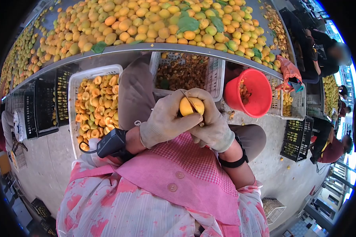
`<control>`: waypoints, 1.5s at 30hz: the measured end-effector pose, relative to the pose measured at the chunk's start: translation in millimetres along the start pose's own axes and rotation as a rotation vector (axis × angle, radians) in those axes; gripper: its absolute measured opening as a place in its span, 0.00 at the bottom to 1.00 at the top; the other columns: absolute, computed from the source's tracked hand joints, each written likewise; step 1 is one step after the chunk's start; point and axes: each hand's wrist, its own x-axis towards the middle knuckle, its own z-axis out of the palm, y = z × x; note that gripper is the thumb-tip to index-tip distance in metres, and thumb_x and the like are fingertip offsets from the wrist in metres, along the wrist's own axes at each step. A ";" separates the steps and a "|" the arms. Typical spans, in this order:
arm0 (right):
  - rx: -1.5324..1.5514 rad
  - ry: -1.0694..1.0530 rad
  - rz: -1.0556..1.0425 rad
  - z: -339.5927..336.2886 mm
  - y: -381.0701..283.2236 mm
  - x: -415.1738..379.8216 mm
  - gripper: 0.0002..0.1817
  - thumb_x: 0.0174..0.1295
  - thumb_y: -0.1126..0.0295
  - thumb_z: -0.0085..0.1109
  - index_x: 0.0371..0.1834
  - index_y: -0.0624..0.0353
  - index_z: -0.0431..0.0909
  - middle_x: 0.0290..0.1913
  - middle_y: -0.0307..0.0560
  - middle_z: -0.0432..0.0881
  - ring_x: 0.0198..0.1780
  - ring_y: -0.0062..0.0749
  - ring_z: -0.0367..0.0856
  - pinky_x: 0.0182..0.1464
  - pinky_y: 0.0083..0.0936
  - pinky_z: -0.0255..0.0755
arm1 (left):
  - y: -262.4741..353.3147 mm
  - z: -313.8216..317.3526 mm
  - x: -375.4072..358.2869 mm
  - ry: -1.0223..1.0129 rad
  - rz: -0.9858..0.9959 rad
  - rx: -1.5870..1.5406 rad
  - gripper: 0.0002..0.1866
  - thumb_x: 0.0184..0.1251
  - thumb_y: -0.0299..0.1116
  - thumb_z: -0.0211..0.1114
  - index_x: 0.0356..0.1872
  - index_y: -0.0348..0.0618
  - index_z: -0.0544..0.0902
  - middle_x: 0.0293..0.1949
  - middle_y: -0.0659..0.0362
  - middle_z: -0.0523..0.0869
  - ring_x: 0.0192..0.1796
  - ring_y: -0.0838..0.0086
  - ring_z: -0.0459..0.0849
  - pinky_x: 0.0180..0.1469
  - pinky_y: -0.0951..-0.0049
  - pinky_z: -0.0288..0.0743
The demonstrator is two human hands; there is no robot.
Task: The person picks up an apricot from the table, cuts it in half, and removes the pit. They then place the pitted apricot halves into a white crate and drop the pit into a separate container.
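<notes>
A yellow apricot (198, 103) sits between my two gloved hands, above my lap. A dark slit or thin blade runs across it; which one, I cannot tell. My left hand (165, 119) is closed round its left side, the thumb along the bottom. On the other side my right hand (214, 123) curls over the top and right of the fruit, fingers bent in. Both gloves are pale and stained. Beyond the hands stands a white crate (154, 93) with brown apricot pits and scraps in it.
A metal table (142, 46) heaped with whole apricots (146, 23) and some leaves spans the far side. At left is a white crate (72, 106) of halved apricots (95, 103). A red bucket (261, 93) stands at right, near black crates (296, 138) and other people (330, 51).
</notes>
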 end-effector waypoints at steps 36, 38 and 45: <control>0.073 0.071 0.002 52.5 -7.3 46.8 0.44 0.54 0.80 0.53 0.77 0.64 0.49 0.33 0.49 0.79 0.25 0.27 0.77 0.25 0.16 0.70 | -6.9 -60.7 -42.9 -0.007 -0.280 -0.591 0.13 0.68 0.26 0.61 0.52 0.38 0.77 0.45 0.59 0.80 0.49 0.79 0.81 0.50 0.77 0.77; 0.097 -0.110 0.055 51.0 -9.6 49.6 0.44 0.54 0.80 0.53 0.78 0.62 0.49 0.33 0.50 0.79 0.24 0.27 0.76 0.24 0.17 0.69 | -21.8 -62.2 -42.2 0.042 -0.268 -0.627 0.12 0.66 0.24 0.63 0.50 0.36 0.80 0.45 0.58 0.82 0.49 0.78 0.81 0.50 0.77 0.77; 0.151 -0.016 -0.022 57.3 -18.9 58.3 0.43 0.55 0.75 0.48 0.78 0.61 0.48 0.24 0.47 0.77 0.16 0.26 0.70 0.20 0.17 0.64 | -63.4 -119.3 -42.3 0.486 -0.201 -0.434 0.11 0.64 0.29 0.64 0.45 0.36 0.84 0.35 0.61 0.86 0.39 0.82 0.82 0.42 0.80 0.77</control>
